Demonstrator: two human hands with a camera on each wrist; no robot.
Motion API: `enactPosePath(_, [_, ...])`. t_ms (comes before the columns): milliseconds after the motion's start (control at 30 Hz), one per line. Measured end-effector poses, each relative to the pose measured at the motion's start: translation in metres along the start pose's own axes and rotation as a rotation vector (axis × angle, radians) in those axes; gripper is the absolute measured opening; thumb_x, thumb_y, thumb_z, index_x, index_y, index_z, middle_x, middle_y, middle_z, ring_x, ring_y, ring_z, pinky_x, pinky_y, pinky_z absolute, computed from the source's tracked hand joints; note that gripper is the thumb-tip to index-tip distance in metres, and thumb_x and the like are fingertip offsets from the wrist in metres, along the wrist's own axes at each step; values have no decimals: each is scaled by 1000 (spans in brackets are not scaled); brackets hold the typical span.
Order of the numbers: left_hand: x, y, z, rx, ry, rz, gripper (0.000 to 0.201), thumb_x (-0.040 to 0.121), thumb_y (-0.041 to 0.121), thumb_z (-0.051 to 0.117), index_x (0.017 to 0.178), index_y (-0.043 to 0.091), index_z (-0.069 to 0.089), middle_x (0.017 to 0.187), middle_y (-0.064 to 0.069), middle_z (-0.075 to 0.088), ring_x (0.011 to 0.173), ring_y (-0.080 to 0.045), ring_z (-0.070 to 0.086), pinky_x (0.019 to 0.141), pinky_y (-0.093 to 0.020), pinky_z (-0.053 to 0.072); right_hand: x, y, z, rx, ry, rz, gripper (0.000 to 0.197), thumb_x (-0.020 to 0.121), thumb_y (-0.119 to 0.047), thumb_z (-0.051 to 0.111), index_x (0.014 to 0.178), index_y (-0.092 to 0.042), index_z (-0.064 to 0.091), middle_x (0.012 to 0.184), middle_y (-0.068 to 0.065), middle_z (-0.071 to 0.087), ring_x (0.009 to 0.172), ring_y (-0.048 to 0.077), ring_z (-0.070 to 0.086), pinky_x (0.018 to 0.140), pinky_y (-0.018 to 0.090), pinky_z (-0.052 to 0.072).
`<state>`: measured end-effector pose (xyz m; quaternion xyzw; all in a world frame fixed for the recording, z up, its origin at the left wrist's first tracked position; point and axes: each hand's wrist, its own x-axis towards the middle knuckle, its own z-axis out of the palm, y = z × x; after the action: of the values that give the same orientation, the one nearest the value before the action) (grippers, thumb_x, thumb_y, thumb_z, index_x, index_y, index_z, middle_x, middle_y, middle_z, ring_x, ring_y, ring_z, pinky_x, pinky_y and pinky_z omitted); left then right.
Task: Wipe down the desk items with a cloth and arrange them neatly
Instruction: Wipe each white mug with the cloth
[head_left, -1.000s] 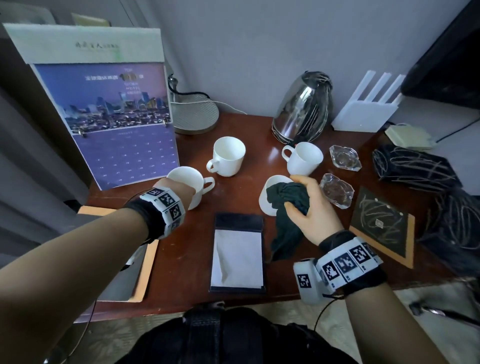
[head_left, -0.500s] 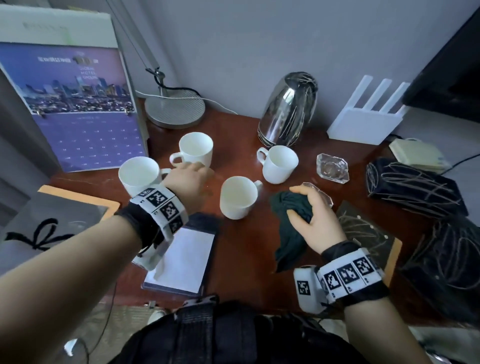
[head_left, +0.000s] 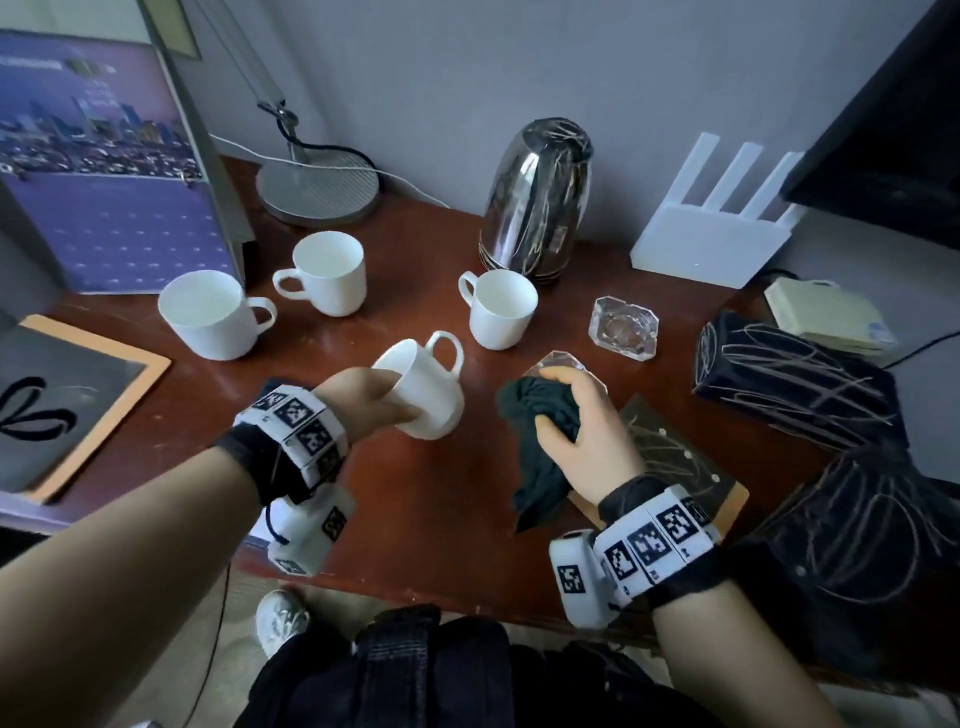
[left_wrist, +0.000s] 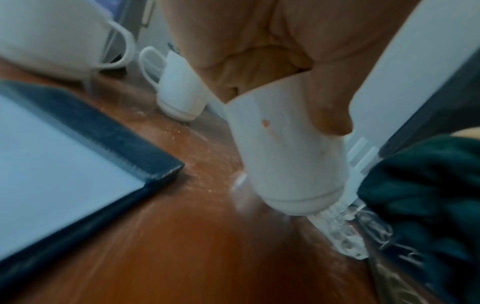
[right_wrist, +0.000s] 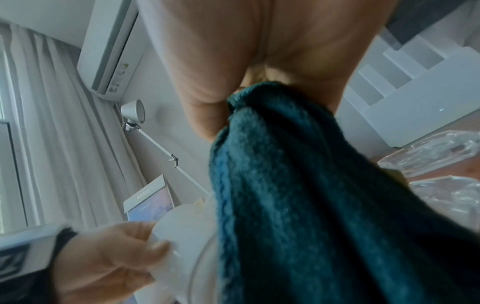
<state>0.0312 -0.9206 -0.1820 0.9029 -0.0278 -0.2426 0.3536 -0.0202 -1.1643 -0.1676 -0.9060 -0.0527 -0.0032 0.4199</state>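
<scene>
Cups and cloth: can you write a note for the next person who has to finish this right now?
Left hand grips a tilted white cup by its rim, lifted over the desk.
Right hand holds the bunched dark green cloth beside that cup, not touching it.
Three other cups stand upright; two glass dishes lie nearby.
Which items are already wiped can't be told.
Left: wipe the held cup, set it down, then line things up.

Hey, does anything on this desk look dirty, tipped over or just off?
Yes. The white mug gripped by the left hand is tilted and carries a small brownish spot on its side. Pale crumbs or dust speckle the wooden desk nearby.
</scene>
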Motion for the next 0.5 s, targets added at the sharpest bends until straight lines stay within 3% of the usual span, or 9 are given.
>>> enactPosePath(67, [-17,-11,8,-368,-35,75,11,76,16,75,79,23,67,73,12,68,72,-2,61,74,-18,43,1,3,2,32,18,-26,41,85,-5,57,124,-14,50,116,-5,49,105,1,44,91,11,32])
enactPosePath(100, [-21,-17,15,-472,-42,86,18,77,7,72,78,25,68,70,15,69,70,4,62,73,-14,45,1,4,4,33,9,-52,40,85,-3,57,123,-14,51,116,-5,50,105,0,43,92,10,31])
enactPosePath(167, [-25,-26,29,-577,-50,72,31,77,-2,68,70,28,74,69,15,70,70,6,63,72,-11,47,3,5,11,4,-25,-125,39,85,-1,55,122,-13,54,119,1,52,109,2,42,95,7,29])
enactPosePath(267, [-28,-37,49,-658,-45,66,39,75,-2,72,66,36,75,71,16,71,73,6,64,71,-7,47,5,6,23,-17,-75,-171,37,84,1,55,118,-14,57,120,3,45,107,0,40,95,-1,23])
enactPosePath(367, [-29,-49,62,-779,-4,50,32,77,-7,67,73,25,75,73,14,71,75,5,65,71,-7,47,7,4,36,-27,-128,-165,36,84,1,54,117,-13,58,118,2,41,98,-4,39,91,-3,24])
enactPosePath(500, [-30,-59,74,-942,29,11,23,79,-9,63,88,12,69,75,9,72,75,-1,67,70,-11,50,12,0,56,-92,-212,-146,36,85,-1,54,118,-13,58,120,6,41,107,13,46,97,11,28])
